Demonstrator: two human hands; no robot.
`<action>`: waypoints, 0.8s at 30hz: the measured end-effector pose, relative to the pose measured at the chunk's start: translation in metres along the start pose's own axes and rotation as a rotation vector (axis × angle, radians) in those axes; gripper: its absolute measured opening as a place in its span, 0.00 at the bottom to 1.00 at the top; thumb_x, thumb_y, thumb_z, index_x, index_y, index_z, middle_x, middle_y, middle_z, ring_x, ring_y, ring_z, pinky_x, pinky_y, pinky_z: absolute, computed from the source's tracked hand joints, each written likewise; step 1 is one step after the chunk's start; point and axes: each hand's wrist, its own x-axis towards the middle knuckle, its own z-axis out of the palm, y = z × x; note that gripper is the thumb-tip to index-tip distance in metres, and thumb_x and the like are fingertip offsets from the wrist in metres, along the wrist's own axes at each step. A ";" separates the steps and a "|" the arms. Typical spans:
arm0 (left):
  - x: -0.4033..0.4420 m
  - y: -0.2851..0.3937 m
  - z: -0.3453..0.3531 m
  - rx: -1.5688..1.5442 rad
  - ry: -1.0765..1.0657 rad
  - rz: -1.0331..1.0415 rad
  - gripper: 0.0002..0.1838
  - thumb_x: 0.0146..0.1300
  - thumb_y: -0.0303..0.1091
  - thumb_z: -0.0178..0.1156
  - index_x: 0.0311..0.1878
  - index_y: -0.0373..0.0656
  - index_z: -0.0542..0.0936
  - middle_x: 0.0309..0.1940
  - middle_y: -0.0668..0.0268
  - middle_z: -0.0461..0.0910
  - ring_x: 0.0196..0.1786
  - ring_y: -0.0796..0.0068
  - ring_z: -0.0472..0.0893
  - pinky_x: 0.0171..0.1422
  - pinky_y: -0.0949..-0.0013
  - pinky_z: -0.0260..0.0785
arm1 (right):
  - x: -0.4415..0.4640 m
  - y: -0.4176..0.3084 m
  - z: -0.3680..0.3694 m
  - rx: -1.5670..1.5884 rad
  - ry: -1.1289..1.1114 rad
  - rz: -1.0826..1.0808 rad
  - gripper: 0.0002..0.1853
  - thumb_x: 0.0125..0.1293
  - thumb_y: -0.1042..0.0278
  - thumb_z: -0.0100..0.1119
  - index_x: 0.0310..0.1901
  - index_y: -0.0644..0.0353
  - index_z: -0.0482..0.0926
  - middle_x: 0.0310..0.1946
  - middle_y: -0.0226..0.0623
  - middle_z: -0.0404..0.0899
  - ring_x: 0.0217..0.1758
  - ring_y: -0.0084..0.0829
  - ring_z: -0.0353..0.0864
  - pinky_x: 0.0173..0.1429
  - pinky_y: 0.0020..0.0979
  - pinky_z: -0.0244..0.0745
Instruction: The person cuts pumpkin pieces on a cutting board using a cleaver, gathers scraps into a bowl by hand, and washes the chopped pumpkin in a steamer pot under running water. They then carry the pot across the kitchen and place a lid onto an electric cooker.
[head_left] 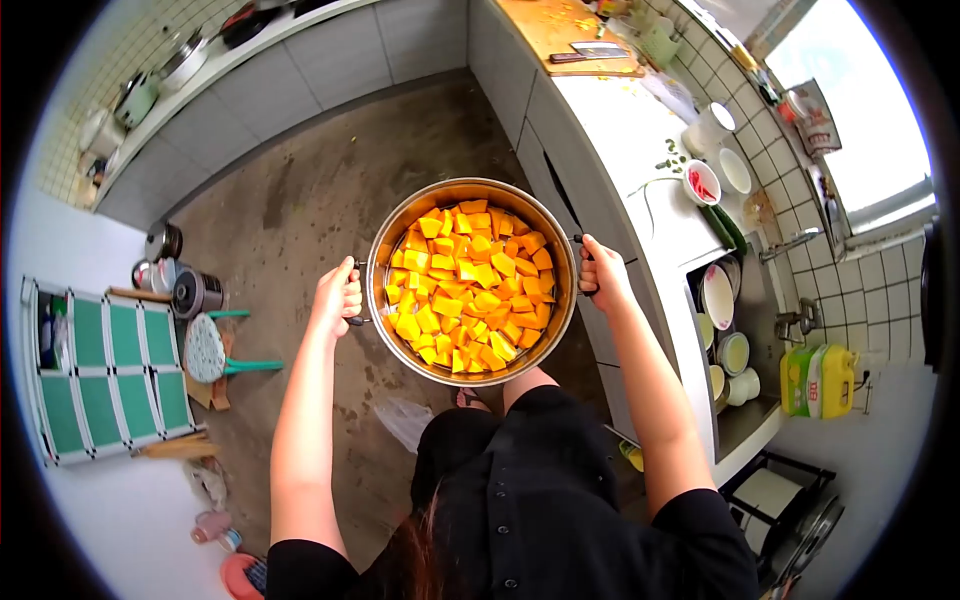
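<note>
A round metal pot (398,222) is held out in front of my body, above the floor. Chunks of orange pumpkin (470,285) cover its inside. My left hand (337,297) is closed around the handle on the pot's left side. On the opposite side, my right hand (604,272) grips the other dark handle. The pot looks roughly level, and its base is hidden from this angle.
On the right, a white counter (620,140) bears a cutting board (540,25), a knife (590,52) and bowls. Stacked dishes fill the sink (750,425). A stool (206,350) and green cabinet (110,345) stand left. A plastic bag (405,420) lies near my feet.
</note>
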 end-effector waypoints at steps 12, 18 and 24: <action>0.193 0.075 0.194 0.177 -0.131 -0.110 0.16 0.68 0.44 0.50 0.28 0.45 0.68 0.12 0.80 0.56 0.11 0.90 0.52 0.13 0.82 0.41 | 0.127 -0.105 -0.112 0.287 0.113 -0.078 0.13 0.67 0.59 0.51 0.29 0.56 0.66 0.12 0.15 0.51 0.11 0.13 0.44 0.16 0.20 0.42; 0.330 0.095 0.335 0.336 -0.258 -0.091 0.14 0.68 0.43 0.50 0.28 0.46 0.68 0.14 0.80 0.57 0.14 0.89 0.53 0.17 0.80 0.44 | 0.196 -0.176 -0.178 0.276 0.269 -0.160 0.09 0.67 0.64 0.51 0.38 0.61 0.69 0.19 0.21 0.60 0.16 0.13 0.53 0.22 0.20 0.55; 0.428 0.099 0.438 0.534 -0.302 0.041 0.11 0.66 0.41 0.52 0.33 0.44 0.74 0.20 0.75 0.69 0.21 0.84 0.66 0.24 0.78 0.61 | 0.251 -0.223 -0.229 0.152 0.423 -0.261 0.07 0.66 0.65 0.51 0.41 0.58 0.70 0.25 0.22 0.66 0.24 0.14 0.62 0.29 0.19 0.60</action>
